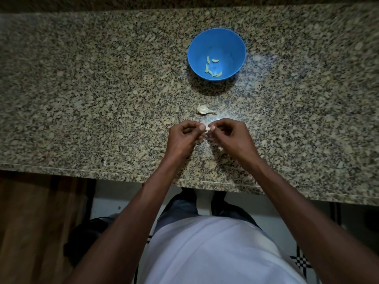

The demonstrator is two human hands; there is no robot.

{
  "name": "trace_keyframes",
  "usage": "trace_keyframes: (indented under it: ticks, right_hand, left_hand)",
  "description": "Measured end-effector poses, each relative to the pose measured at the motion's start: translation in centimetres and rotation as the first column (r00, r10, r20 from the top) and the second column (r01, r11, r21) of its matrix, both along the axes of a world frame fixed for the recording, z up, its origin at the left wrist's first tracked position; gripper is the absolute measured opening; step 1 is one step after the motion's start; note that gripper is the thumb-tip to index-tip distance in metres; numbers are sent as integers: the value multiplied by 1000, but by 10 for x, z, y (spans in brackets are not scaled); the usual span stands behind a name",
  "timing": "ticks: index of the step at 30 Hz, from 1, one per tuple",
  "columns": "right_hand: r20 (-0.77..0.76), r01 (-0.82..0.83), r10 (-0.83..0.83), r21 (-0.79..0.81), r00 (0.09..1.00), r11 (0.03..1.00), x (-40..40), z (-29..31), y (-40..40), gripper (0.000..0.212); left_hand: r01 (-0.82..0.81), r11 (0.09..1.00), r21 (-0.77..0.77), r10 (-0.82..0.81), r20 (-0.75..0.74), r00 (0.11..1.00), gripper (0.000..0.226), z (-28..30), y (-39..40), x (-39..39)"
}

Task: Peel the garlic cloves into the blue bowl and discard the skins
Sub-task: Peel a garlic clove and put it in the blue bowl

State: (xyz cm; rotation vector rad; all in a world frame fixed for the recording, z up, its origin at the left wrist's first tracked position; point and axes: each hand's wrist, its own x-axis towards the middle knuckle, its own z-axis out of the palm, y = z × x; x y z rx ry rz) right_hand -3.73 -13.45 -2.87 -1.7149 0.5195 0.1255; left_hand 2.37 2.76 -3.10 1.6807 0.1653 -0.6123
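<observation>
Speckled granite counter (82, 78), dim light. Small garlic clove (207, 129) pinched between both hands above the counter's near part: left hand (184, 136) fingers curled, thumb and forefinger on its left end; right hand (231, 136) curled likewise, gripping its right end. Just beyond, garlic piece with papery skin (204, 110) lies on the counter. Further back, blue bowl (233, 44) holding several peeled cloves (212, 67).

- Counter (102, 89): speckled granite, polished, with a glossy glare spot near the middle.
- Bowl (240, 46): smooth blue plastic, faint sheen.
- Garlic (204, 109): dry, papery skin, matt.
- Shirt (215, 253): white cloth, matt.
- Cabinet (37, 222), near left: brown wood.
</observation>
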Motion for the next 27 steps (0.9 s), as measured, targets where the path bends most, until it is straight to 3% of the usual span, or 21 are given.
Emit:
trace_keyframes:
  ticks: [2, 4, 10, 14, 18, 27]
  right_hand:
    - [-54, 98, -86, 296, 995, 950, -1, 3, 1, 19]
    - [-59, 123, -109, 367, 992, 922, -2, 4, 3, 22]
    - [-13, 113, -113, 241, 993, 964, 6, 3, 1, 15]
    - [4, 110, -114, 222, 994, 969, 10, 5, 1, 10]
    - [29, 103, -112, 210, 993, 972, 10, 1, 4, 12]
    - [-17, 184, -193, 394, 981, 901, 10, -8, 8, 22]
  left_hand:
    - [-62, 998, -21, 62, -5, 998, 13, 4, -3, -2]
    - [-84, 996, -35, 84, -1, 997, 15, 6, -6, -4]
    - [-75, 990, -122, 63, -98, 993, 16, 11, -8, -1]
    - [-101, 976, -194, 49, -257, 965, 8, 11, -6, 7]
    - [-116, 973, -200, 46, -323, 945, 9, 11, -4, 13]
    - [-184, 955, -233, 105, -313, 944, 7, 11, -9, 8]
